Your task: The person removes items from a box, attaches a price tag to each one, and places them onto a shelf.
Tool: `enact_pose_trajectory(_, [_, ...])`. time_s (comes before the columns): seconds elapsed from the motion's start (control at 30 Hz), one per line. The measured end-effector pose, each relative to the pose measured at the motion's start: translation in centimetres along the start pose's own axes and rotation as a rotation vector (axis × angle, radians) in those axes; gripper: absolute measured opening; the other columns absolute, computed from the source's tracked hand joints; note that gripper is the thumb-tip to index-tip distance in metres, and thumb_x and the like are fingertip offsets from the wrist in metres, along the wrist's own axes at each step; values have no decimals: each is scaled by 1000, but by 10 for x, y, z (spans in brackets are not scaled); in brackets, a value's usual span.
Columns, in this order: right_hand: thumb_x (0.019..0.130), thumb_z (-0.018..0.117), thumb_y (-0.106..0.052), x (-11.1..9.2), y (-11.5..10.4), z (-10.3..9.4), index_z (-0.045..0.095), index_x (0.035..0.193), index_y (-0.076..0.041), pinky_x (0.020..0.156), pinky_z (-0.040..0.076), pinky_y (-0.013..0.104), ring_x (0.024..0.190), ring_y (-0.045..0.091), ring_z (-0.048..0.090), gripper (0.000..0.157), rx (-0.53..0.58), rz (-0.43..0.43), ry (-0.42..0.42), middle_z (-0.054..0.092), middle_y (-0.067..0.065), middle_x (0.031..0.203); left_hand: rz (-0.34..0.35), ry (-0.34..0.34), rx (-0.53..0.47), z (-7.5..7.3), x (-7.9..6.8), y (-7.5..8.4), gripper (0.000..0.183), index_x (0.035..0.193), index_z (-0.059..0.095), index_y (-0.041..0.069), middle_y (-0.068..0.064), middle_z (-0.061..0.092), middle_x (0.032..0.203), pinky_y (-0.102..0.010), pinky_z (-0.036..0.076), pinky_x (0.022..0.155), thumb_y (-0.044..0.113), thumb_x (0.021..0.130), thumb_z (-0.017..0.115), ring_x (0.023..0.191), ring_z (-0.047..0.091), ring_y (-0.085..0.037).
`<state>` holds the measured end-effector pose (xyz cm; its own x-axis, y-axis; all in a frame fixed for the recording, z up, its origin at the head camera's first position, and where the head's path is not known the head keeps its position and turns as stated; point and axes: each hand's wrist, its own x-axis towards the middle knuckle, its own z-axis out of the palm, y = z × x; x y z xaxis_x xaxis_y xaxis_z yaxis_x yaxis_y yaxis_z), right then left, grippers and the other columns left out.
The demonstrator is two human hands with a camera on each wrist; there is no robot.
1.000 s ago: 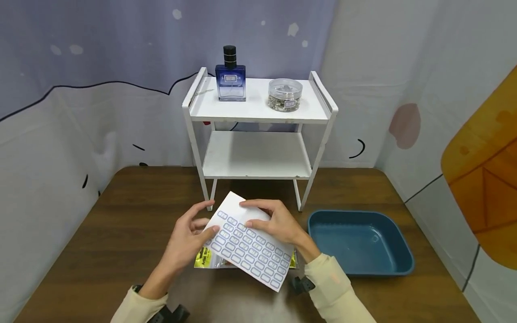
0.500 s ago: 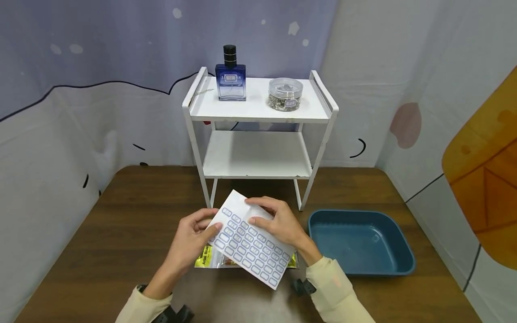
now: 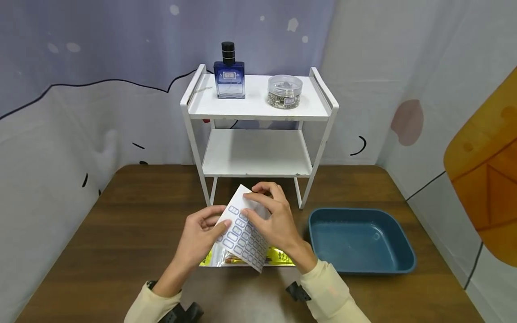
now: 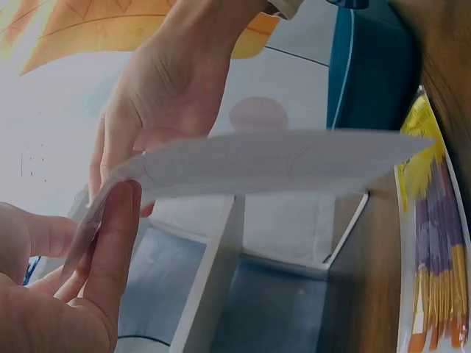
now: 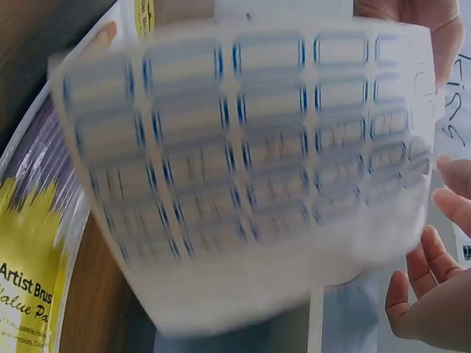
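Observation:
A white sheet of blue-framed label stickers (image 3: 242, 237) is tilted over the table and bent into a curve. My left hand (image 3: 202, 235) pinches its left edge, with the thumb on the printed face and the fingers behind. My right hand (image 3: 276, 220) is at the sheet's upper part, its thumb and index fingertips apart; whether they touch a label is unclear. In the left wrist view the right hand (image 4: 169, 88) is partly behind the sheet. Beneath lies a clear and yellow pack of artist brushes (image 3: 280, 257), partly covered by the sheet; its brushes (image 4: 438, 272) show in the left wrist view.
A white two-tier rack (image 3: 258, 152) stands at the back. On its top are a blue perfume bottle (image 3: 229, 80) and a round clear jar (image 3: 284, 93), each bearing a small label. A teal bin (image 3: 361, 242) sits at right on the wooden table (image 3: 101, 251).
The sheet has turned steeper and bent, uncovering more of the brush pack. My left hand has shifted slightly right. My right hand has rolled, its other fingers lifting from the sheet.

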<state>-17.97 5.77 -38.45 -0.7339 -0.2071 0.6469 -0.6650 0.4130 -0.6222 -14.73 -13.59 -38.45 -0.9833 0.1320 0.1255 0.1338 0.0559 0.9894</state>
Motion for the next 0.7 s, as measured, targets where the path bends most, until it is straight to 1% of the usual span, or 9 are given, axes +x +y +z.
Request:
enact_pose_trajectory(0.13, [80,84,-14,1,-5,-1,76,110,-7,94,45,37,116,24,49,31,-17,12,-14,59,10,121,-10,-11,-24,1,1,0,33,124,58,-12,-34,70,108,-29,60,65,-3,93,63,75,73,-10])
enact_pose_trajectory(0.3, [78,86,-17,2,-9,3,76,109,-9,99,41,46,121,27,45,33,-66,10,0,56,12,127,-25,-30,-42,3,2,1,34,127,56,-12,-34,68,111,-28,60,68,-3,94,61,77,73,-10])
enact_pose_trajectory(0.37, [78,86,-16,1,-9,4,76,108,-9,99,41,47,122,28,45,32,-65,8,-3,55,13,128,-31,-42,-53,4,2,1,35,128,55,-12,-34,68,113,-28,60,69,-2,95,60,79,73,-10])
enact_pose_trajectory(0.53, [78,86,-14,0,-9,6,76,109,-9,95,45,43,121,27,48,34,-36,24,-29,55,14,127,-48,-85,-71,3,2,2,37,132,53,-10,-34,66,117,-29,60,71,0,97,58,82,73,-12])
enact_pose_trajectory(0.6, [77,86,-14,0,-8,7,75,110,-9,95,45,42,121,28,49,34,-29,33,-30,55,14,126,-46,-108,-67,2,2,1,40,134,52,-9,-34,66,118,-30,60,71,0,96,59,83,73,-13])
enact_pose_trajectory(0.7, [77,86,-13,0,-8,7,75,110,-9,95,45,43,120,27,50,35,-26,40,-23,56,13,125,-25,-133,-38,1,2,0,45,135,51,-8,-33,67,117,-29,60,70,-1,92,64,82,73,-12])
